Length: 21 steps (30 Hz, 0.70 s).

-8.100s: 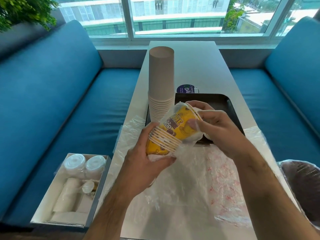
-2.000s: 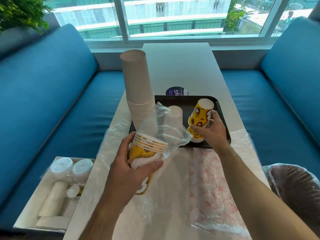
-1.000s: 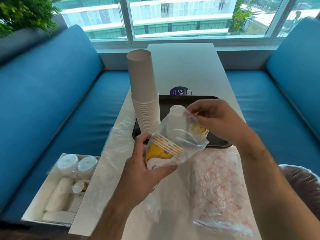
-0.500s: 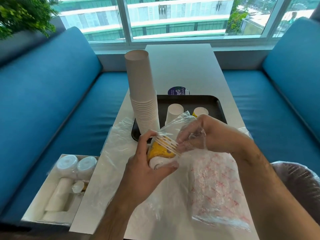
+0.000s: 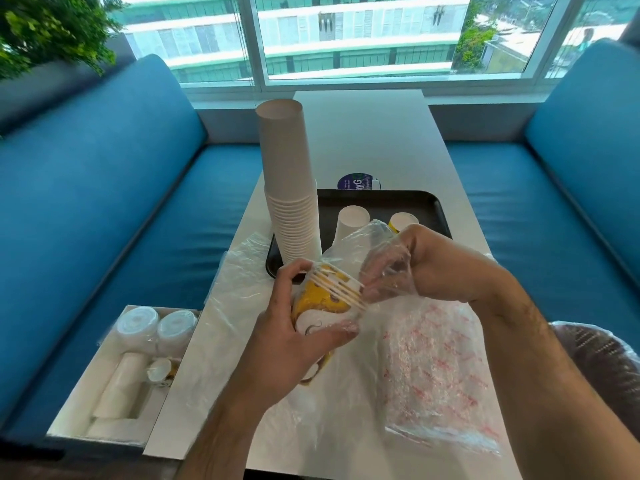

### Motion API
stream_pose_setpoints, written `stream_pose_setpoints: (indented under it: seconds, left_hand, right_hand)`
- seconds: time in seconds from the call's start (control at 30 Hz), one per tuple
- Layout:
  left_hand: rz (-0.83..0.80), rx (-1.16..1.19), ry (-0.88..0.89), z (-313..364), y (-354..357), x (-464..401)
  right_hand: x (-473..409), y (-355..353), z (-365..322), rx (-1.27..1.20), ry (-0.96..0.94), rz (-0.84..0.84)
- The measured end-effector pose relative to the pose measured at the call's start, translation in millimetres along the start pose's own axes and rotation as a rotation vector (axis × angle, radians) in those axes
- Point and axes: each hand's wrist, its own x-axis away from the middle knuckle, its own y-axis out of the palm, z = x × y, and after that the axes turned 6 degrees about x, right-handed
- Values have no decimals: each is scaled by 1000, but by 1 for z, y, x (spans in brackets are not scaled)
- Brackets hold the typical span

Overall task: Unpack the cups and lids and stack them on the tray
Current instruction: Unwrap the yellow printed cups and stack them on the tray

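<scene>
Gripping the bagged yellow cups (image 5: 325, 299), the left hand (image 5: 287, 337) clamps them while the right hand (image 5: 429, 268) reaches inside the plastic sleeve (image 5: 360, 244), fingers curled; what they hold is unclear. Tugging hard could tear the sleeve, spilling cups toward the tall stack (image 5: 291, 188) at 11 o'clock on the tray (image 5: 433, 206).

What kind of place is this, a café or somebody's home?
Probably a café or canteen booth, upstairs. Blue bench seats flank a narrow white table by a window facing other buildings, and a tall stack of paper cups stands on a black serving tray.
</scene>
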Motion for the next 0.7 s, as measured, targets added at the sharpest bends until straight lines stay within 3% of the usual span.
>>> stream_pose_setpoints:
  seconds: [0.27, 0.4, 0.57, 0.7]
  left_hand:
    - [-61, 142, -80, 3, 1, 3]
    - [-62, 197, -90, 2, -3, 5]
    - [-55, 161, -79, 5, -1, 6]
    - [-10, 195, -52, 4, -3, 5]
  right_hand:
    - [8, -2, -11, 31, -38, -22]
    - [13, -7, -6, -27, -60, 100]
    - [11, -2, -9, 70, -33, 24]
    - [11, -2, 0, -20, -38, 271]
